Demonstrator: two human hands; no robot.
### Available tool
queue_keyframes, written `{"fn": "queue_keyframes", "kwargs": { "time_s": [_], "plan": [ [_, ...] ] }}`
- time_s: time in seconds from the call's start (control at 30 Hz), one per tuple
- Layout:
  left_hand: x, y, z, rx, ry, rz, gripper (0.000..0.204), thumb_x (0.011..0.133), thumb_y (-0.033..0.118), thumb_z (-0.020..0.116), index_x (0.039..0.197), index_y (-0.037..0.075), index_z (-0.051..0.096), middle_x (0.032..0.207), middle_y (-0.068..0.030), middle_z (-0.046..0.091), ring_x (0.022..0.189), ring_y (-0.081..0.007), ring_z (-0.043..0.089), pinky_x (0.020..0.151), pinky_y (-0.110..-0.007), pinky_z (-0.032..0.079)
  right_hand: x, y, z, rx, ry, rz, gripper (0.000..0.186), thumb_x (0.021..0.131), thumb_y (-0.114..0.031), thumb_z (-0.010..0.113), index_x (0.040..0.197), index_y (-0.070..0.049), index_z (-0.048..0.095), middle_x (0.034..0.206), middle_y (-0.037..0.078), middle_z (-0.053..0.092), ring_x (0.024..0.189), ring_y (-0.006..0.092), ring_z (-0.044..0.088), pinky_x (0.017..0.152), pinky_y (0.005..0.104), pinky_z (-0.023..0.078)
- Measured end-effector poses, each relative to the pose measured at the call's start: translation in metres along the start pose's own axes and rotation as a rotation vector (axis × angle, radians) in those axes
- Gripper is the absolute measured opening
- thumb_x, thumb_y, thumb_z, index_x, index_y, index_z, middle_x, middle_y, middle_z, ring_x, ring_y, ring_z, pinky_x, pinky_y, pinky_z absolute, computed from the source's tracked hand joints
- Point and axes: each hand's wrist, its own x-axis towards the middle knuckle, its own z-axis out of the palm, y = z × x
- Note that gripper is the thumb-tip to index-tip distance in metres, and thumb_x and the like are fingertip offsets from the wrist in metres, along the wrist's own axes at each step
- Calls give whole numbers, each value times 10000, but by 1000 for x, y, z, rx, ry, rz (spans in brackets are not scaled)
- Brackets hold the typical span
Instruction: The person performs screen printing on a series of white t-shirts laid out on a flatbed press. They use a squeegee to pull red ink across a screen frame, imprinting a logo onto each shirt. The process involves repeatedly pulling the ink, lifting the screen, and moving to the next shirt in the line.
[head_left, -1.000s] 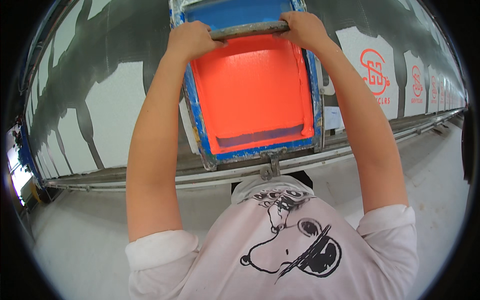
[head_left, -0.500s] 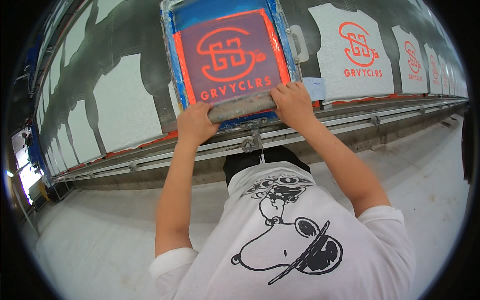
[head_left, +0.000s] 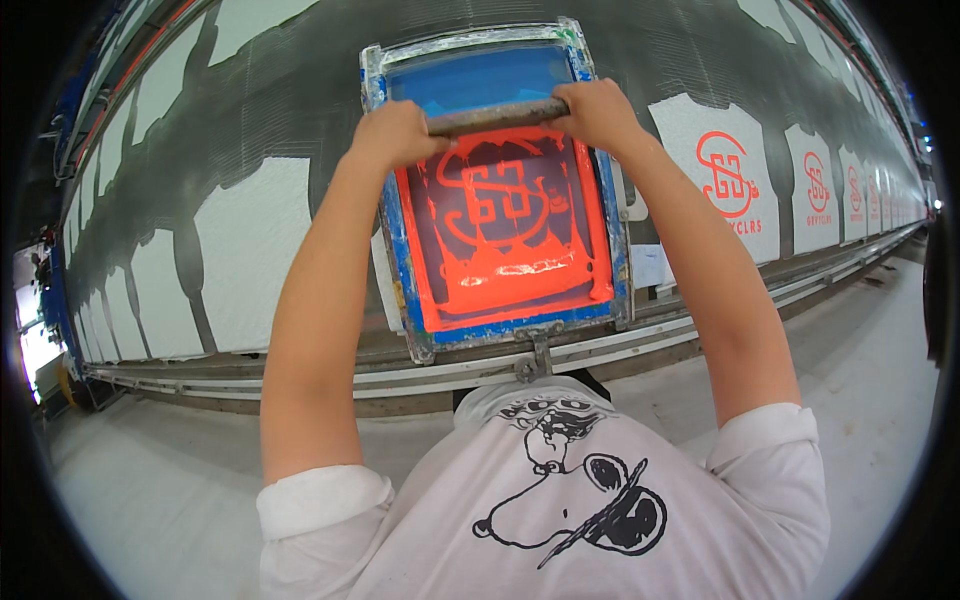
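Observation:
Both my hands grip a long squeegee [head_left: 497, 117] that lies crosswise over the far part of a screen-printing frame. My left hand [head_left: 393, 137] is closed around its left end, and my right hand [head_left: 602, 113] around its right end. The screen frame [head_left: 402, 262] has blue, paint-stained sides. Across its mesh, wet orange-red ink [head_left: 522, 268] lies thickest in the near half, partly covering a lettered design. The squeegee's blade edge is hidden. Whatever lies beneath the screen is covered by it.
White shirt panels printed in orange-red [head_left: 728, 175] line the dark table to the right. Blank white panels [head_left: 255, 250] lie to the left. A metal rail [head_left: 660, 343] runs along the table's near edge. Beside the screen's right side is a paper slip [head_left: 651, 265].
My hands have moved the squeegee from the screen's near end to its far part. Thick wet ink now shows over the near half of the mesh. The view has shifted too.

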Motion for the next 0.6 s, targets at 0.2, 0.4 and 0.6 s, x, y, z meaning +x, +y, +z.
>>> {"fn": "queue_keyframes", "kwargs": {
  "time_s": [0.2,0.4,0.6],
  "plan": [
    [30,-17,17,0,146,-3,552,753,600,772,955,87,791,974,-136,767,969,-343,724,833,-454,568,28,2,20,-70,-20,62,365,788,-430,794,919,-96,729,848,123,716,848,353,698,759,488,542],
    [-3,3,23,-6,75,-22,465,755,551,777,960,134,799,928,-114,765,927,-330,726,794,-454,563,-7,-11,17,-47,-21,50,348,790,-418,802,896,-97,719,863,108,718,859,341,701,734,482,544],
    [-121,44,79,-167,-13,-76,370,739,465,799,926,146,797,865,-109,753,898,-325,725,773,-449,561,-134,-55,27,-3,-39,-41,233,734,-270,819,853,-118,687,835,77,667,792,303,672,720,442,499]
  ]
}}
